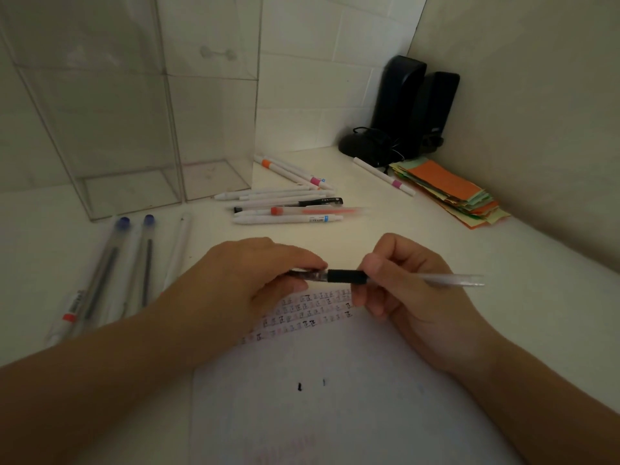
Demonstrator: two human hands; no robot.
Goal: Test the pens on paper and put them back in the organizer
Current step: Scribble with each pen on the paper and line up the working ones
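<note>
1. At the centre of the frame I see a pen [345,276] held level above the paper [335,397], gripped by both hands.
2. The pen has a black rubber grip at its middle, a clear section to the left of that, and a pale, translucent barrel running out to the right.
3. My left hand [248,276] has its fingers curled over the pen's left end, pinching it; that end is hidden under the fingertips.
4. My right hand [402,290] has its fingers wrapped round the barrel just right of the black grip, thumb on top.
5. The paper lies on the table [536,263] in the lower centre, with rows of small handwritten test marks under the hands and two dark ink spots lower down.
6. A clear organizer [134,135] stands upright in the upper left.
7. A loose cluster of white pens [288,209] lies just right of the organizer, and long clear pens with blue caps [134,256] lie at the left.
8. A stack of coloured paper slips [453,193] sits at the upper right, near black speakers [416,105] in the corner.
</note>
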